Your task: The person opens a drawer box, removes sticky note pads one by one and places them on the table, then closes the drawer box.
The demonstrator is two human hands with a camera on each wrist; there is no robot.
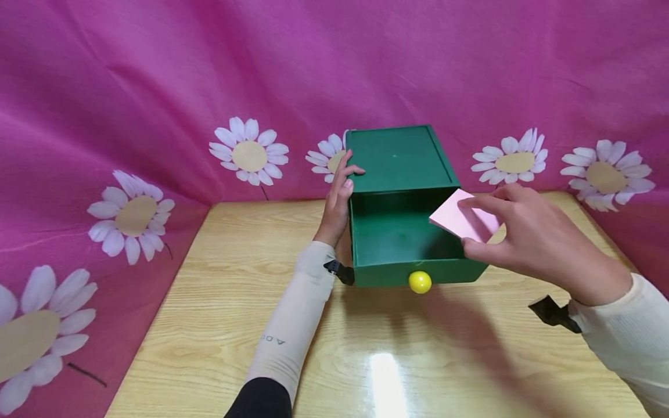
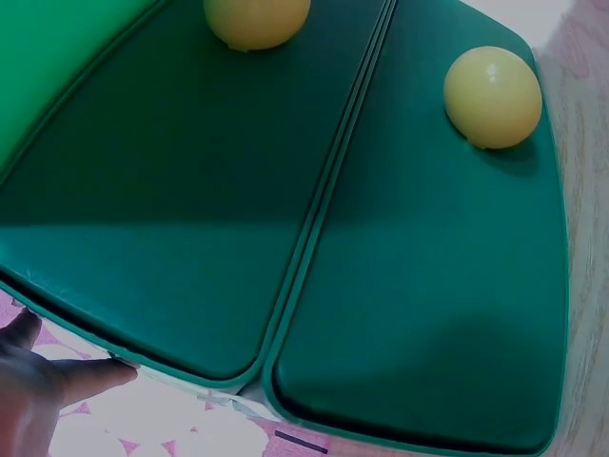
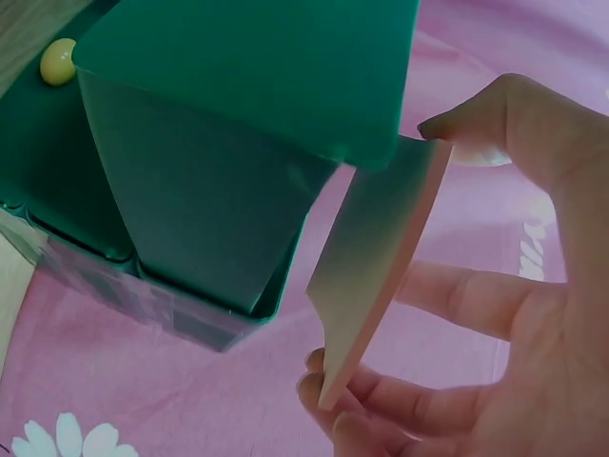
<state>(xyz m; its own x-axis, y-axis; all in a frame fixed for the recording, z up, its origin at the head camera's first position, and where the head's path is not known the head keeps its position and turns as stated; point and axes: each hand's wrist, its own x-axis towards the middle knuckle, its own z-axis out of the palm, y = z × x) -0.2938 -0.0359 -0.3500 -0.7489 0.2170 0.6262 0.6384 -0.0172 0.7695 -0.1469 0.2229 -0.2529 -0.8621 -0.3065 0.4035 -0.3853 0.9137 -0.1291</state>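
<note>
A pink pad of paper (image 1: pixel 448 213), like sticky notes, is pinched between the thumb and fingers of my right hand (image 1: pixel 549 238). It is tilted and overlaps the right side of the pulled-out green drawer (image 1: pixel 387 274). The drawer's inside shows a bare green floor, and a round yellow knob (image 1: pixel 420 282) is on its front. My left hand (image 1: pixel 336 203) rests against the left side of the green drawer cabinet (image 1: pixel 397 157), its fingers reaching over the top edge. In the right wrist view the pad (image 3: pixel 381 257) appears edge-on beside the drawer.
Below the pulled-out drawer, the left wrist view shows two closed drawer fronts (image 2: pixel 428 286) with yellow knobs (image 2: pixel 493 97). The cabinet stands on a wood-grain table (image 1: pixel 219 325), near a pink cloth (image 1: pixel 313 69) printed with white daisies at the back and sides.
</note>
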